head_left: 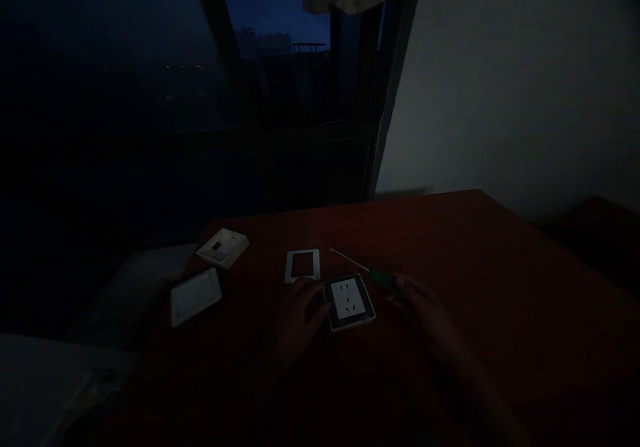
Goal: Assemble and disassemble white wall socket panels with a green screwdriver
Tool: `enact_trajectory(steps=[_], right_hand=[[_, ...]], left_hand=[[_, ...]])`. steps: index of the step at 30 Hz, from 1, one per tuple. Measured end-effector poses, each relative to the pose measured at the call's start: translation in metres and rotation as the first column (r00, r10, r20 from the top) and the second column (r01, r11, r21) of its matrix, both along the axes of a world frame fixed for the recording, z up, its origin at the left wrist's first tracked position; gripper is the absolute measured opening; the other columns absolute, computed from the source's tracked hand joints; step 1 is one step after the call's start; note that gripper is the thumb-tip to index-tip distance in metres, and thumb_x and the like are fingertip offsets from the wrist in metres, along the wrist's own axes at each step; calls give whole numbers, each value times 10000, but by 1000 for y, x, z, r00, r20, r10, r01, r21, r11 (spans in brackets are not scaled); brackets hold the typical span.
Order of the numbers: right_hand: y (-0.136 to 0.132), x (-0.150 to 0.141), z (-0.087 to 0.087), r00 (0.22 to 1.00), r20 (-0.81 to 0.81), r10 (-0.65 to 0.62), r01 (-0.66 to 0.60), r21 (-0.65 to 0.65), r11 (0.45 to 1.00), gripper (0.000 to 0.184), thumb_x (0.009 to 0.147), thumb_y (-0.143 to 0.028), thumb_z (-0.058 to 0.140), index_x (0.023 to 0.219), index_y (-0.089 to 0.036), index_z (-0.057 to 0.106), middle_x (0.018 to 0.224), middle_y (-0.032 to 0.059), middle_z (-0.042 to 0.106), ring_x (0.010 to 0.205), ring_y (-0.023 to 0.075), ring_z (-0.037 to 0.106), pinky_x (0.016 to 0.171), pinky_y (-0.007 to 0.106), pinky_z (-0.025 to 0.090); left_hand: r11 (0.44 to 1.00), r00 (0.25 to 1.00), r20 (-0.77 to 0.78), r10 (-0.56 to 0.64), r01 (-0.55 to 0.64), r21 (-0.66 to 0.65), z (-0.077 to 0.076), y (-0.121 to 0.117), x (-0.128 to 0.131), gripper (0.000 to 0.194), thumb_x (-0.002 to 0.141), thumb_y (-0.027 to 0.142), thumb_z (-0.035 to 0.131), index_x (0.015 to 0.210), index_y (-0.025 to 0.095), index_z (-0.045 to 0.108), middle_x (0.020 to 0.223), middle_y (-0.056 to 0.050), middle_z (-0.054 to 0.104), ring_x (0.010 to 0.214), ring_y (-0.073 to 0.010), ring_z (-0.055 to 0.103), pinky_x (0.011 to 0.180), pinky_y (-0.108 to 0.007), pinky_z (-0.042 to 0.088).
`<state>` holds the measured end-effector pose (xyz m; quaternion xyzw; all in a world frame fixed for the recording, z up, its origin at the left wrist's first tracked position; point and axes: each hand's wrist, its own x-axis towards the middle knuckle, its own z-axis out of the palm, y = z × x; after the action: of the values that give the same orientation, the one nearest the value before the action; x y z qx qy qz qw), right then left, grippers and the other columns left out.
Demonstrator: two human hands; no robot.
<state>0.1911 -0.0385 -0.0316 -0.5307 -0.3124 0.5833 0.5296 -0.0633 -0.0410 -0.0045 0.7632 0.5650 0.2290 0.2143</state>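
Note:
A white wall socket (349, 300) with a dark border and several slots lies face up on the table. The fingers and thumb of my left hand (301, 310) close on its left edge. In my right hand (417, 300) is a screwdriver (383, 279) by its green handle, its thin shaft pointing away to the upper left, beyond the socket. A white rectangular frame (289, 267) with an open middle lies just past my left hand. The dim light hides much of both hands' detail.
The reddish-brown table (425, 227) carries a white open-edged box (231, 250) at its far left corner and a pale flat plate (197, 297) nearer me. Behind stands a dark window (280, 100), with a pale wall (510, 87) to the right.

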Motion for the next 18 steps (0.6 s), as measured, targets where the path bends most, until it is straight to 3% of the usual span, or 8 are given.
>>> enact_trajectory(steps=[3,5,8,11,15,18], right_hand=[[3,12,29,978,204,36,-58,100,993,392,737,-480,702,1040,-233,673,823,40,681,706,178,617,620,286,483],[7,18,57,917,395,52,-128,168,977,363,746,-482,689,1001,-224,669,755,39,669,673,191,617,590,297,484],[14,21,100,761,649,6,-262,298,918,308,749,-458,685,947,-224,664,880,51,686,688,186,624,594,296,488],[20,12,131,582,809,-87,-392,372,841,233,780,-429,657,880,-218,652,838,40,689,723,182,625,598,271,466],[27,-7,144,446,893,-64,-593,348,726,150,831,-369,607,853,-223,634,788,8,683,670,143,616,597,248,444],[29,-18,142,396,917,-45,-655,316,687,114,833,-329,600,855,-219,620,772,-1,679,648,132,617,587,237,437]], left_hand=[[999,998,63,0,2,-42,-10,-7,-2,482,832,341,625,1288,272,485,1357,-53,468,1220,-244,479,1017,-399,413],[997,996,94,-4,11,-74,-18,-10,-1,679,773,378,690,1372,260,393,1452,-81,363,1307,-281,386,1066,-440,361],[987,991,129,-15,36,-155,-26,-11,5,876,719,435,736,1440,241,277,1514,-109,255,1360,-307,302,1087,-470,326],[981,989,144,-20,48,-191,-28,-10,9,878,737,439,718,1453,242,248,1518,-107,247,1366,-296,294,1092,-462,319],[983,988,152,-33,59,-175,-28,-8,10,846,749,433,706,1445,239,265,1513,-104,260,1363,-283,299,1091,-450,321],[985,989,146,-35,59,-164,-29,-7,9,840,736,429,713,1435,233,289,1509,-110,267,1358,-295,307,1094,-463,310]])
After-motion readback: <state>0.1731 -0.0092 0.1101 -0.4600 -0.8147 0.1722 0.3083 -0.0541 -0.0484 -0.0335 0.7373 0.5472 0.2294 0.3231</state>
